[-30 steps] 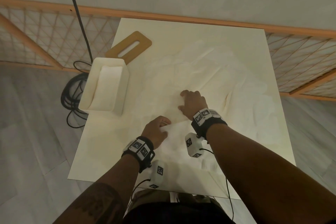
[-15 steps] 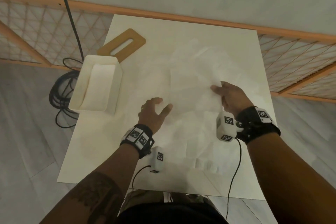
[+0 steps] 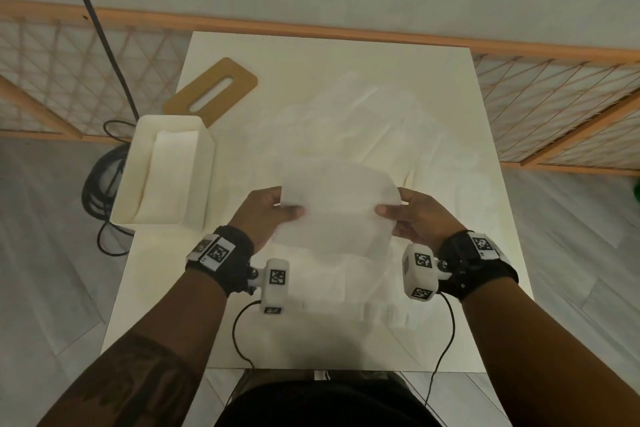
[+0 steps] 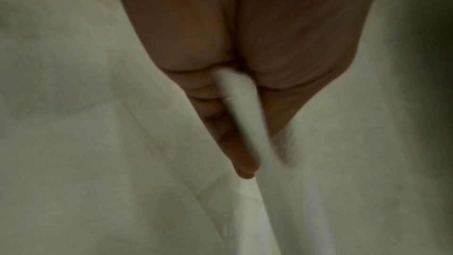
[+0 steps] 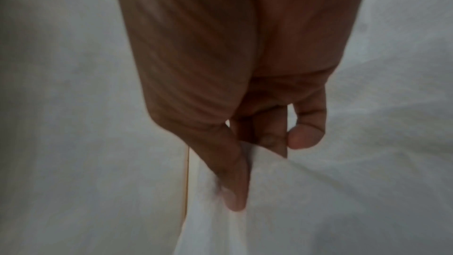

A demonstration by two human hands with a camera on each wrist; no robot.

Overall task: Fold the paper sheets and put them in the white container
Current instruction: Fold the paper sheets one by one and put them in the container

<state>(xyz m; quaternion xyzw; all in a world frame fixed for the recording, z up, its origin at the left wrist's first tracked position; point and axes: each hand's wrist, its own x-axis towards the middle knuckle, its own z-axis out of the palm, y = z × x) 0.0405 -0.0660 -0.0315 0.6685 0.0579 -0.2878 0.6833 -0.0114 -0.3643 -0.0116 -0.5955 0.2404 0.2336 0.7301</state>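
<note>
A moment ago the left hand lay loosely spread on the desk while the right hand reached out to a loose sheet on its own side. Now both hands have come together in front of the person and hold one paper sheet lifted off the desk, each pinching a side edge between thumb and fingers. The left wrist view shows the sheet's edge clamped between thumb and fingers; the right wrist view shows the thumb pressing the paper against the fingers, with the little finger curled free.

This suggests a fresh sheet has been picked from the pile and the fold is about to begin, though no crease shows in it yet. More crumpled sheets lie spread across the desk beyond the hands, so much of the task remains. The white container stands at the desk's left edge, just beside the left hand, with folded white paper already inside it.
</note>
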